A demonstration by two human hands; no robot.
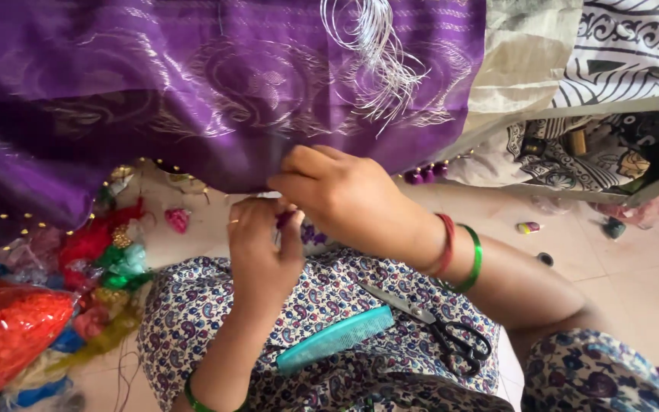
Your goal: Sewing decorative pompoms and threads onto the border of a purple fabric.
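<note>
Two hands meet at the lower edge of a purple cloth [215, 84] hanging just above them: the right hand [345, 191] pinches that hem with closed fingers, and the left hand [261, 252], just below it, is curled around a small dark purple piece, too hidden to identify. Below the wrists, a teal comb [335, 337] and black-handled scissors [436, 324] lie on the lap, with bare floor open to the right.

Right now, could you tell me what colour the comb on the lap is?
Teal comb, head view.
</note>
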